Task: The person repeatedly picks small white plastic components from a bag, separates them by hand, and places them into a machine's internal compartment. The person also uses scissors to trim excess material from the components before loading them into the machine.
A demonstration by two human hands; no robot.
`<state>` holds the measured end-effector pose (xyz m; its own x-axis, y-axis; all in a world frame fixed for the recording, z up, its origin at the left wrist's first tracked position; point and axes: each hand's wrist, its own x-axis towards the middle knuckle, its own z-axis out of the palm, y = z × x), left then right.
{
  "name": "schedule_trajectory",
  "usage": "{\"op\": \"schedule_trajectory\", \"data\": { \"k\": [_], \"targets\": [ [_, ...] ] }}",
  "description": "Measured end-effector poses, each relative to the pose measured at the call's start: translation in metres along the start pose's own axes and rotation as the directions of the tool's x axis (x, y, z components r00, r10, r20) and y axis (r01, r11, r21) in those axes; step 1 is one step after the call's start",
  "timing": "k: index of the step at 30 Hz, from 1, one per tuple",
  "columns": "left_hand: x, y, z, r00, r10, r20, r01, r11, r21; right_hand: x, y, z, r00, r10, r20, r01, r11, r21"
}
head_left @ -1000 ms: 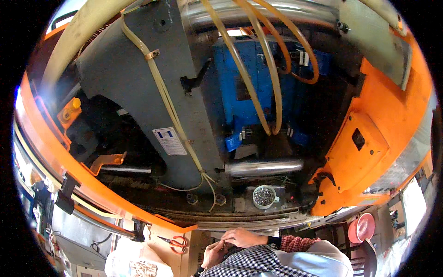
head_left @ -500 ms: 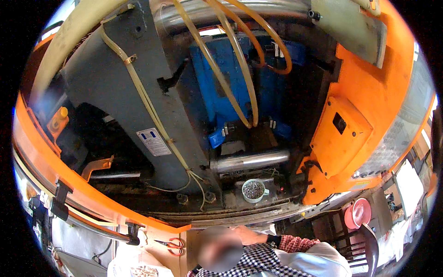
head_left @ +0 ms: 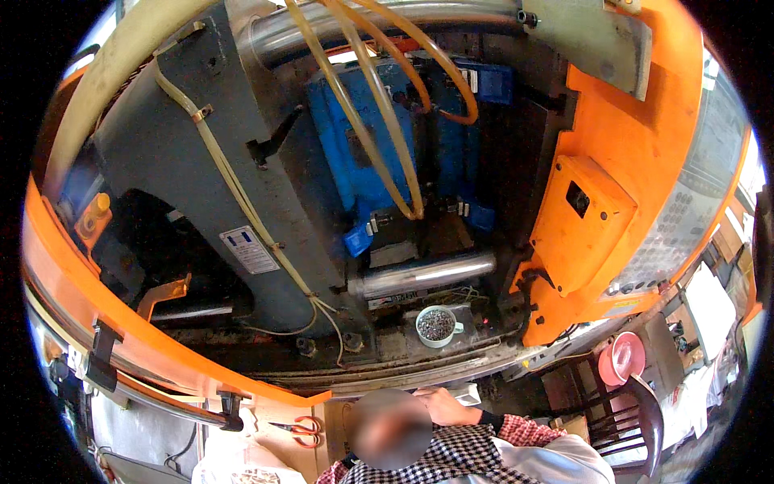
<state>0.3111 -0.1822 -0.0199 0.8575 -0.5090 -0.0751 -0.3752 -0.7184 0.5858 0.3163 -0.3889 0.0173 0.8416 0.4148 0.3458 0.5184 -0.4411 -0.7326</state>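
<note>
My right hand (head_left: 450, 407) is low in the middle, coming out of a dark cuff and a red checked sleeve (head_left: 528, 432). Its fingers are bent and point left, their tips lost behind a round blurred patch. Whatever they grip is hidden. Skin tones show inside that patch, where my left hand (head_left: 385, 436) seems to be; its fingers cannot be made out. Left of it, pliers with red handles (head_left: 306, 431) lie on a light brown board (head_left: 298, 458). Beyond my hands, a pale mug (head_left: 436, 342) full of small metallic grey bits stands on the machine's ledge.
A large machine with an orange housing (head_left: 588, 226) and a grey plate (head_left: 242, 169) fills the far side. Amber hoses (head_left: 355, 121) hang before its blue block (head_left: 355, 161). A white bag (head_left: 234, 452) is at lower left; a dark chair (head_left: 645, 423) and pink basin (head_left: 610, 367) at right.
The machine and mug have shifted slightly left in the picture as the view turned. My right hand sits a little farther right and higher, with more of its back showing.
</note>
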Motion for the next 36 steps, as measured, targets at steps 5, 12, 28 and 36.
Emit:
{"op": "schedule_trajectory", "data": {
  "k": [5, 12, 28, 36],
  "targets": [
    [0.001, -0.01, 0.004, 0.979, 0.17, -0.108, -0.179, 0.981, -0.079, 0.002, 0.0, 0.0, 0.999, -0.024, 0.029, 0.026, 0.999, -0.044],
    [-0.001, 0.011, -0.008, 0.937, -0.247, 0.249, 0.253, -0.015, -0.967, 0.014, 0.005, 0.007, 0.981, -0.181, 0.064, 0.186, 0.978, -0.091],
    [-0.011, 0.023, -0.029, 0.75, -0.583, 0.314, 0.199, -0.253, -0.947, 0.186, -0.024, -0.072, 0.958, -0.122, -0.258, 0.189, 0.949, 0.251],
    [-0.026, 0.038, -0.037, 0.684, -0.704, 0.192, -0.068, -0.324, -0.943, 0.427, 0.057, -0.161, 0.728, 0.368, -0.578, 0.361, 0.511, 0.78]
  ]
}}
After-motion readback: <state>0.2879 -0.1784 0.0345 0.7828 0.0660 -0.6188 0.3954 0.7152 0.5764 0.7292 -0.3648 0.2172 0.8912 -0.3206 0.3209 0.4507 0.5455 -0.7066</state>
